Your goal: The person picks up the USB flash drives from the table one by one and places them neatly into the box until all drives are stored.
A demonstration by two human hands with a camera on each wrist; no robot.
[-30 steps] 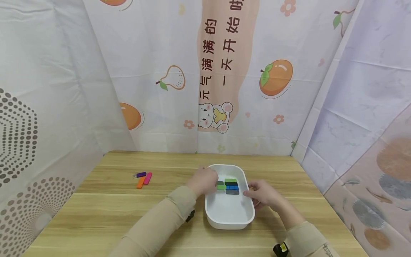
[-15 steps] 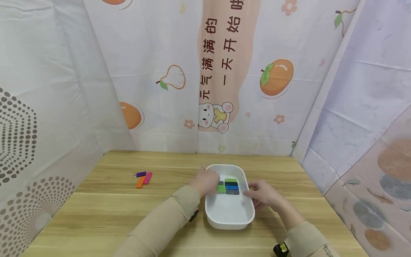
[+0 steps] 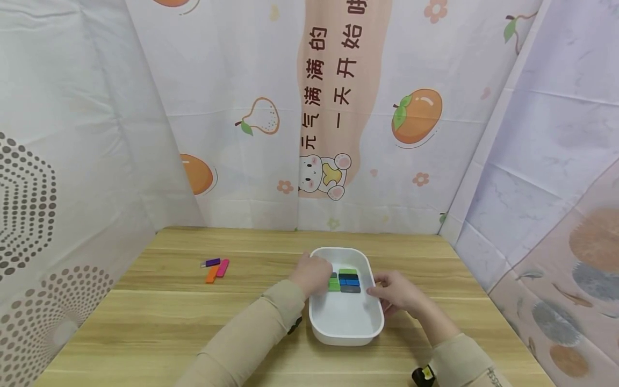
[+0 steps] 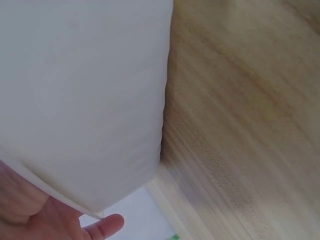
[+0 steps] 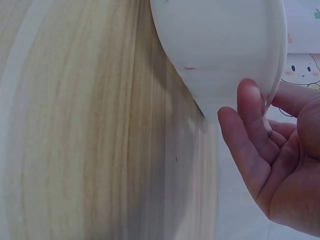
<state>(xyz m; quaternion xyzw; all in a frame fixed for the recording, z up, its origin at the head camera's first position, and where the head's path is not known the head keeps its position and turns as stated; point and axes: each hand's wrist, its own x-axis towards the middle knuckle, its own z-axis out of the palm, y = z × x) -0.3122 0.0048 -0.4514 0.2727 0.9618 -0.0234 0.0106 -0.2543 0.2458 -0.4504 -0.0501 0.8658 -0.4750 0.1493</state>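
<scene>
A white plastic box (image 3: 345,318) stands on the table, with several small flat sticks on its floor in two columns. The right column shows green (image 3: 347,271), black, blue (image 3: 349,282) and grey sticks; the left shows grey and green sticks (image 3: 334,287). My left hand (image 3: 312,274) reaches over the left rim into the box beside the left column, its fingertips hidden. In the left wrist view, a digit of that hand (image 4: 104,227) shows past the rim. My right hand (image 5: 285,150) grips the box's right rim, fingers against the outer wall.
To the left on the wooden table (image 3: 159,317) lie a purple USB stick (image 3: 211,263) with its metal plug showing, a pink stick (image 3: 223,268) and an orange stick (image 3: 211,274). A printed curtain (image 3: 232,177) hangs behind the table.
My left hand has shifted slightly to the right inside the box. Two green sticks now show one below the other in the left column. The right hand has stayed on the rim.
</scene>
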